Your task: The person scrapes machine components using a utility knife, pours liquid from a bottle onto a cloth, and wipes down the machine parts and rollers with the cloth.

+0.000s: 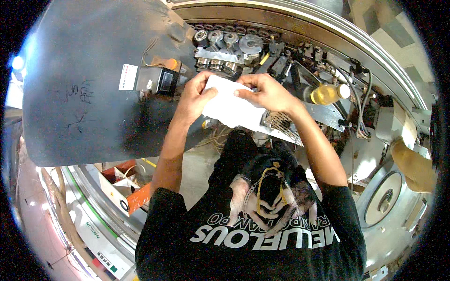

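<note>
Both my hands hold a white sheet (229, 105) in front of me, over the near edge of a machine. It looks thin and overexposed, so I cannot tell whether it is paper or cloth. My left hand (194, 98) pinches its upper left side between thumb and fingers. At the upper right edge, my right hand (269, 93) grips it the same way, with the fingers curled. The sheet's lower edge hangs unevenly above my legs. A slotted metal plate (276, 121) shows just beside its lower right part.
Metal rollers (222, 41) and machine parts lie beyond my hands. A bottle of yellow liquid (326, 94) rests at the right, near cables (361, 107). A large dark panel (93, 124) fills the left, beside a small black box (166, 82). An open carton (115, 185) sits lower left.
</note>
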A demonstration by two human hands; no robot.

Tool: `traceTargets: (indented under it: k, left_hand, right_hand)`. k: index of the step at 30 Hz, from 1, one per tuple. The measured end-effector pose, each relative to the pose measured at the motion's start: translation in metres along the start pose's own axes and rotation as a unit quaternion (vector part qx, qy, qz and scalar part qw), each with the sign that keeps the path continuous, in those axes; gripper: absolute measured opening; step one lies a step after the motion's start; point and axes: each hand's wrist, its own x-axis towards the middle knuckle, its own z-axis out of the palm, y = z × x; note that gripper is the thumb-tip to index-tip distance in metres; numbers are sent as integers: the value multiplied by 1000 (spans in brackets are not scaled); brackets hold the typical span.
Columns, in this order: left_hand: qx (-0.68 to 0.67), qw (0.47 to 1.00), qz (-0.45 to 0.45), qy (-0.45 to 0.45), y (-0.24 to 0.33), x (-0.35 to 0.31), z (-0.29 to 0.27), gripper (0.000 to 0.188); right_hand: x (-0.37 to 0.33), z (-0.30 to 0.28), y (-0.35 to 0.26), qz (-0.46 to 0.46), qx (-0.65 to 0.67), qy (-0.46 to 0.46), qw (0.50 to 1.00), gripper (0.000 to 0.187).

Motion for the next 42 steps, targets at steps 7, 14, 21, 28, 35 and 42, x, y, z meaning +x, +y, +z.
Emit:
traceTargets:
  k: [7,14,21,28,35,42]
  left_hand:
    - [-195,972,-120,-47,-48,-10,17,41]
    - [-343,933,-41,102,-107,37,39,31]
    - [-255,901,-11,351,-121,53,-3,30]
    - [-426,831,14,358,-158,77,-42,29]
    - [-351,859,70,366,-176,96,-84,40]
    - [-417,842,110,325,-161,143,-98,33]
  right_hand:
    - [-3,4,31,35,84,-7,996,25]
    - [-5,3,83,128,98,211,964,27]
    - [-96,10,175,170,-80,644,741,61]
    - [-71,-32,199,114,-166,634,746,90]
    - [-40,-17,202,54,-205,563,798,85]
    - [108,-5,66,92,-451,193,867,72]
